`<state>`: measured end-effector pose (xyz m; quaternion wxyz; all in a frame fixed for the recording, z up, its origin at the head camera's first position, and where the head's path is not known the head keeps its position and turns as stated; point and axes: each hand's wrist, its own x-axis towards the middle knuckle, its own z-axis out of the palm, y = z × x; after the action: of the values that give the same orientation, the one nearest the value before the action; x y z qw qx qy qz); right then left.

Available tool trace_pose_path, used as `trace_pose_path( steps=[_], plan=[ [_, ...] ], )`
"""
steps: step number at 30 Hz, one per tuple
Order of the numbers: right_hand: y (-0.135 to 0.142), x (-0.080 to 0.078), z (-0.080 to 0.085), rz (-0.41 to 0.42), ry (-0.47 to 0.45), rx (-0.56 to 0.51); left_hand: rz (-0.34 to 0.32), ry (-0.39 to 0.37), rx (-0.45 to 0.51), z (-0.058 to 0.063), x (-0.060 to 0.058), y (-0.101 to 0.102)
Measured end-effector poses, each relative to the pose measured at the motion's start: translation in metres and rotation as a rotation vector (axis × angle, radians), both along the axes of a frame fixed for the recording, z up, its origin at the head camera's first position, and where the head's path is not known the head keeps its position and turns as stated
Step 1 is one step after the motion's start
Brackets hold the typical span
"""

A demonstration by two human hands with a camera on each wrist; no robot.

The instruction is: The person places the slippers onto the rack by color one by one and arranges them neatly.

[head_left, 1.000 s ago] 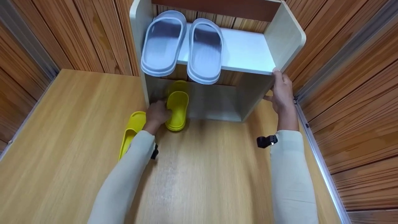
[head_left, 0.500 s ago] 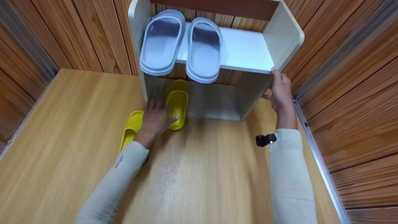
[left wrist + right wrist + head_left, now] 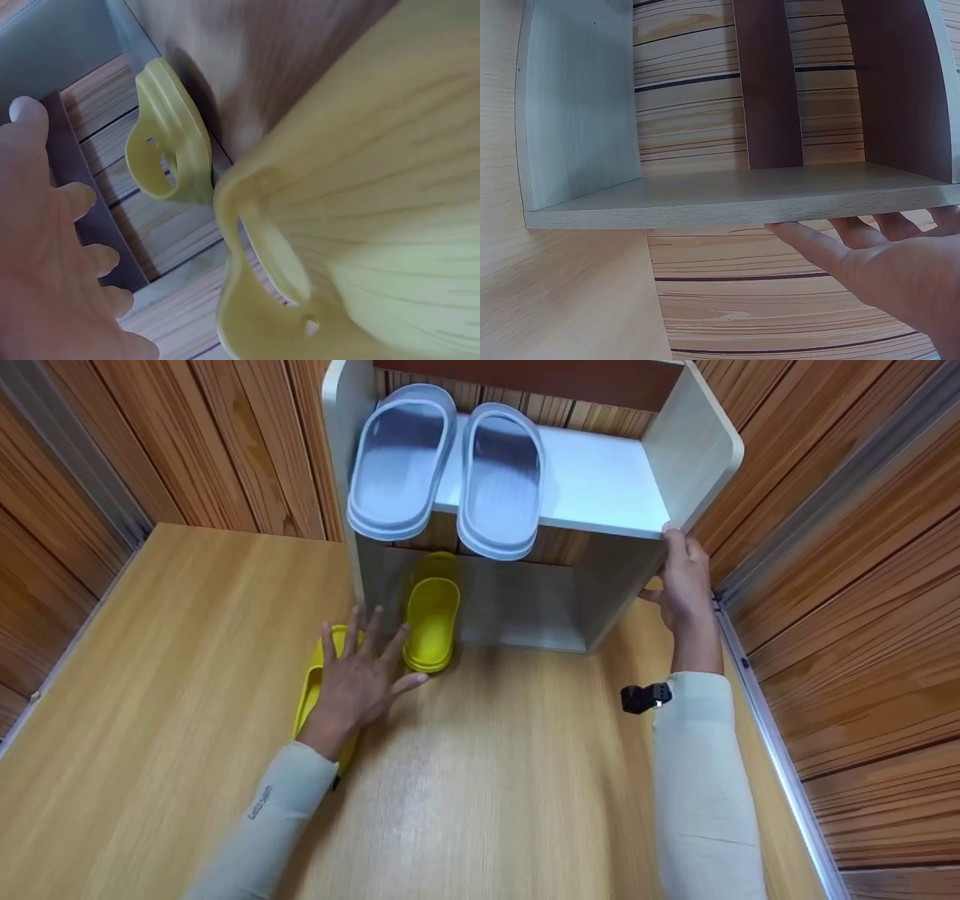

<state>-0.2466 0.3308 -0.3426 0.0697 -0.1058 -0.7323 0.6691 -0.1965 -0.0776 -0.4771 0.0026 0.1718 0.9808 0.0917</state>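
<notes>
My left hand point(image 3: 356, 682) spreads its fingers above a yellow slipper point(image 3: 309, 690) on the floor, partly covering it in the head view. In the left wrist view this slipper point(image 3: 390, 225) fills the right side, and the hand point(image 3: 37, 247) is apart from it. A second yellow slipper point(image 3: 433, 622) sits on the rack's lower level at the left, its heel past the front edge. My right hand point(image 3: 684, 585) rests against the outer side of the pale shoe rack point(image 3: 694, 457). In the right wrist view, the thumb and fingertips of that hand point(image 3: 900, 270) touch the panel's edge from outside.
Two grey slippers point(image 3: 399, 465) stand side by side on the left of the white upper shelf point(image 3: 600, 472), heels overhanging its front. Wood-plank walls point(image 3: 862, 660) rise behind and right of the rack. The wooden floor point(image 3: 480, 795) stretches in front.
My left hand has let go of the yellow slipper on the lower level and drawn back, down and left, over the other one. The right hand stays on the rack's side.
</notes>
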Motion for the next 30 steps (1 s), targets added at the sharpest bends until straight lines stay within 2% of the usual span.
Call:
trace_pose_path(
  steps=[7, 13, 17, 23, 27, 30],
  plan=[
    [0.002, 0.001, 0.0, 0.006, 0.028, 0.0, 0.066, 0.063, 0.135, -0.011, 0.027, -0.01],
    [0.003, 0.003, -0.001, 0.008, 0.027, 0.011, 0.137, 0.037, 0.165, -0.02, 0.044, -0.027],
    [0.003, 0.004, -0.002, 0.001, 0.018, 0.013, 0.2, -0.005, 0.182, -0.025, 0.05, -0.041],
    [-0.001, 0.002, -0.001, -0.001, 0.008, 0.018, 0.279, -0.025, 0.191, -0.03, 0.054, -0.062],
    [-0.005, 0.001, -0.002, 0.006, -0.008, 0.004, 0.327, -0.092, 0.184, -0.037, 0.06, -0.071],
    [-0.009, -0.001, -0.003, 0.019, -0.01, 0.001, 0.378, -0.126, 0.222, -0.042, 0.063, -0.073]
  ],
)
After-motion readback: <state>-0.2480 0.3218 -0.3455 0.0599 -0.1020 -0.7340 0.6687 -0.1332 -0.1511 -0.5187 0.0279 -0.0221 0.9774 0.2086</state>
